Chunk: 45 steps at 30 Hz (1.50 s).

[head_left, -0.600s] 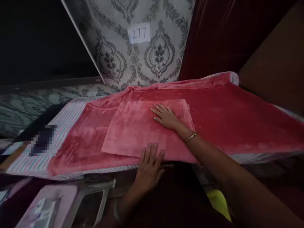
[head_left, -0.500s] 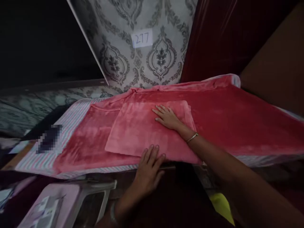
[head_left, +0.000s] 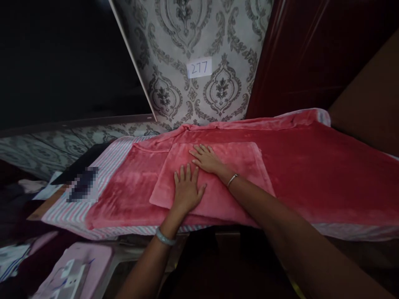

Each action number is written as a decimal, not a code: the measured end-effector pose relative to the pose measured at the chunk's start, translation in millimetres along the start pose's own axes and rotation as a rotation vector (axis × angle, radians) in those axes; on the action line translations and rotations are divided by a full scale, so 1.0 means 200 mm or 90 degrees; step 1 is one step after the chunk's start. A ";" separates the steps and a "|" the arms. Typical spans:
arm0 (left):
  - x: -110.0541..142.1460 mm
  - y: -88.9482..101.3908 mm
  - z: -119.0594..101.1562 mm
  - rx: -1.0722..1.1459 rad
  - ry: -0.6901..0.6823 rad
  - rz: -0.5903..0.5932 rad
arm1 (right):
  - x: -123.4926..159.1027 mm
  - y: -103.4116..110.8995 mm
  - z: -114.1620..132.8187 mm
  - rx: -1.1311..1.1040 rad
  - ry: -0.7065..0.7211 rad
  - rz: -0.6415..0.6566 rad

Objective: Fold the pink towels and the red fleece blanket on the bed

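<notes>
A folded pink plush cloth (head_left: 230, 195) lies flat on a larger red-pink plush blanket (head_left: 311, 174). My left hand (head_left: 187, 189) rests on the folded cloth near its left side, palm down and fingers spread. Further up the same cloth, my right hand (head_left: 207, 160) lies flat with fingers stretched out. Neither hand grips anything. The cloth's right and front edges show, with part of the front edge behind my right forearm. Beneath the blanket a striped sheet (head_left: 109, 155) sticks out along the left and front.
A pixelated dark patch (head_left: 82, 185) covers something on the striped sheet. A large dark screen (head_left: 68, 62) stands at the back left. The patterned wall carries a paper marked 277 (head_left: 199, 67). At lower left, a power strip (head_left: 73, 278) lies on a pink seat (head_left: 93, 257).
My left hand has moved up from the cloth's front edge onto its top. My right hand has slid a little to the left across the cloth. The camera view has shifted.
</notes>
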<state>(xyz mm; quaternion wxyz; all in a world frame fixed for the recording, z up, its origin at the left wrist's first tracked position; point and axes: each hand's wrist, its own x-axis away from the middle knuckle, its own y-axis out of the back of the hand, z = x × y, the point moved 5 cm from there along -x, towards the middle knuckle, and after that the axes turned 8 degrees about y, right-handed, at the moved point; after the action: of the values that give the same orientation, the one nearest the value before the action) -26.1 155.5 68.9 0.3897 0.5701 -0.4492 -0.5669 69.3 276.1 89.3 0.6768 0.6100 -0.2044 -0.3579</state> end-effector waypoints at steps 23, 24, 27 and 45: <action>0.52 0.03 0.02 0.145 0.023 -0.082 | 0.04 -0.14 -0.06 0.092 0.005 -0.029; 0.50 0.06 0.04 0.169 0.021 -0.076 | 0.04 -0.14 -0.06 0.087 0.003 -0.023; 0.38 0.16 0.12 0.197 0.017 -0.070 | 0.01 -0.11 -0.07 0.064 -0.012 0.006; 0.21 -0.03 0.34 -0.026 0.151 0.007 | -0.17 -0.16 0.18 0.032 0.049 -0.003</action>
<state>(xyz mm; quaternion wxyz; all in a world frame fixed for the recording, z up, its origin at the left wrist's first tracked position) -94.8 122.4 46.7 0.4547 0.6226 -0.3916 -0.5022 14.4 276.5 69.0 0.6676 0.6406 -0.1858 -0.3307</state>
